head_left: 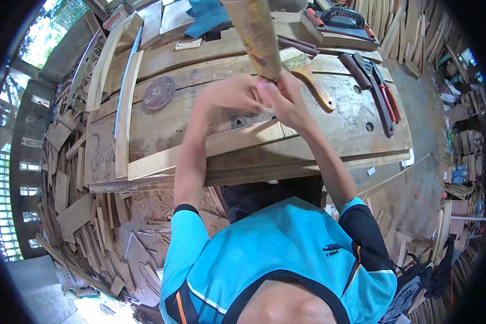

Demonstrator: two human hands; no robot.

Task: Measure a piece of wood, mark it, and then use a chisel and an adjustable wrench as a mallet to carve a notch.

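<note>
A thick yellowish-brown cylinder [256,40] with dark stains comes down from the top edge, close to the camera; I cannot tell its kind. My right hand [287,105] is closed at its lower end, the thumb pressed against it. Beside it my left hand [235,94] bends inward, fingers toward the right hand and smeared by motion. Below both hands a long pale wooden strip [216,144] lies slantwise on the workbench [194,73]. A brush [319,93] with a wooden handle lies just right of my right hand. Left of my left hand rests a round, worn disc [159,93].
Red-handled pliers [389,97] and a dark-handled tool [380,102] lie at the bench's right. Behind them sits a black-handled tool with orange ends [340,20]. Wooden strips [128,113] stand left, near a blue cloth [207,17]. Scrap wood [75,210] covers the left floor.
</note>
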